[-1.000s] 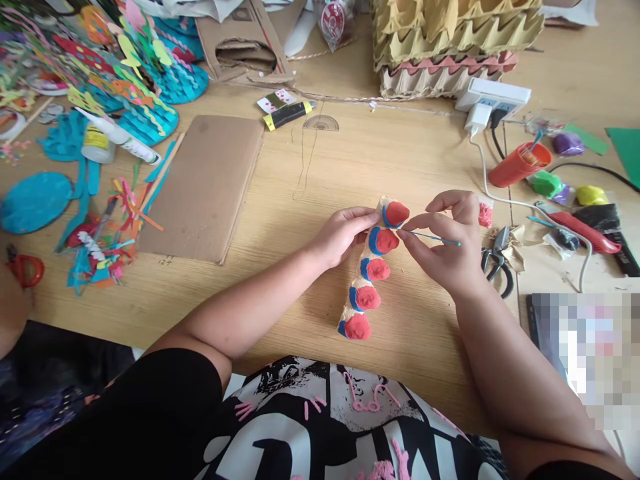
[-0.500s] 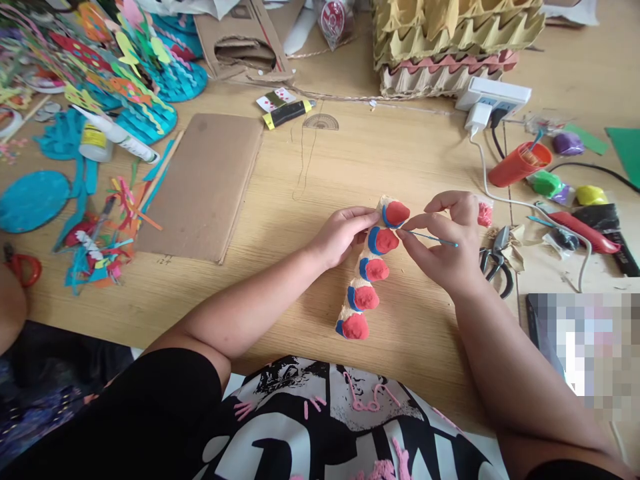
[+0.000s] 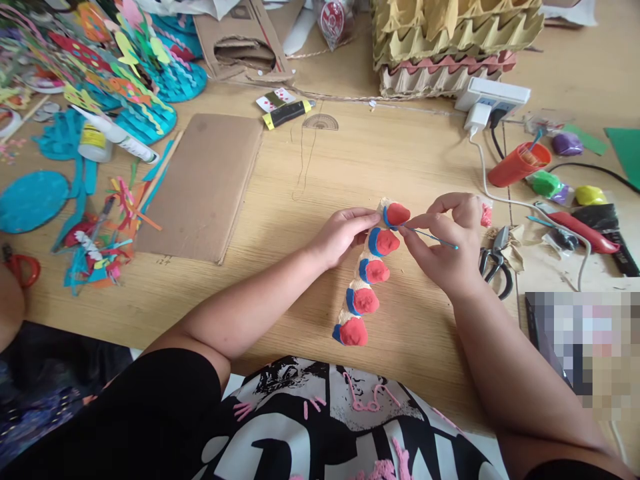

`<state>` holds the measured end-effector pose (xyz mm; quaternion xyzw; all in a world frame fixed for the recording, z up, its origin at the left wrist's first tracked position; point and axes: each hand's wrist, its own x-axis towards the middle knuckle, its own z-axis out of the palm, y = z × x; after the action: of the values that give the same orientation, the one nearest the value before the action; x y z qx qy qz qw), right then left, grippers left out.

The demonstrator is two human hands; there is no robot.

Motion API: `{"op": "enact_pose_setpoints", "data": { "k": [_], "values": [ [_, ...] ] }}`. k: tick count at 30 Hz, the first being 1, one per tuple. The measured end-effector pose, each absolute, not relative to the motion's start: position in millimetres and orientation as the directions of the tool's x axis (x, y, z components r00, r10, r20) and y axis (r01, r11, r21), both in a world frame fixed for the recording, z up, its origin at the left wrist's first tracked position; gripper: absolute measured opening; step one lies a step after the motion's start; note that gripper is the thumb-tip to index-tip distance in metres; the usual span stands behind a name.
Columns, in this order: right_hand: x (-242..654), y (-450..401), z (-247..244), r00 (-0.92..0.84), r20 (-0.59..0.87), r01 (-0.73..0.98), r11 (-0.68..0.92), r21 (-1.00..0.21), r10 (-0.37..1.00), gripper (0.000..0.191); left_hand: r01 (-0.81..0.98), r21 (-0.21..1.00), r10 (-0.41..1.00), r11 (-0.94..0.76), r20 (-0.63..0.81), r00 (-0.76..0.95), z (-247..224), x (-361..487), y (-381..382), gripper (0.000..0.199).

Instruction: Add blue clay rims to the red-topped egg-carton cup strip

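Observation:
A strip of egg carton [image 3: 366,252] slants over the table in front of me, its several cups covered in red and blue clay. My left hand [image 3: 347,235] grips the strip near its far end, thumb on top and the other fingers partly hidden behind it. Between the thumb and forefinger of my right hand [image 3: 447,243] is a thin blue stick [image 3: 435,238]. Its inner end lies close to the blue clay [image 3: 387,219] of the farthest cup; whether it touches cannot be made out.
A cardboard sheet [image 3: 205,187] lies left, beside paper scraps and blue crafts. Pliers-like cutters [image 3: 497,260], an orange cup [image 3: 520,165] and a white power strip [image 3: 494,95] stand right. Egg trays [image 3: 450,40] are stacked at the back. Part of another person shows at the left edge.
The strip's near end has shifted slightly toward me and to the left. Both hands keep their hold, and my right hand has barely moved.

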<state>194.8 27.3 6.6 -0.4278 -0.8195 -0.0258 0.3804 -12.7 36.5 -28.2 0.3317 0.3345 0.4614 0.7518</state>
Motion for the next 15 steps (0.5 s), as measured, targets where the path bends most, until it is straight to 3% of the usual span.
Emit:
{"op": "enact_pose_setpoints", "data": {
  "k": [15],
  "values": [
    [193.5,27.1,10.3,-0.39,0.621,0.64,0.685,-0.348,0.68,0.007,-0.418,0.856,0.926,0.304,-0.163,0.34,-30.7,-14.7,35.9,0.03]
  ]
}}
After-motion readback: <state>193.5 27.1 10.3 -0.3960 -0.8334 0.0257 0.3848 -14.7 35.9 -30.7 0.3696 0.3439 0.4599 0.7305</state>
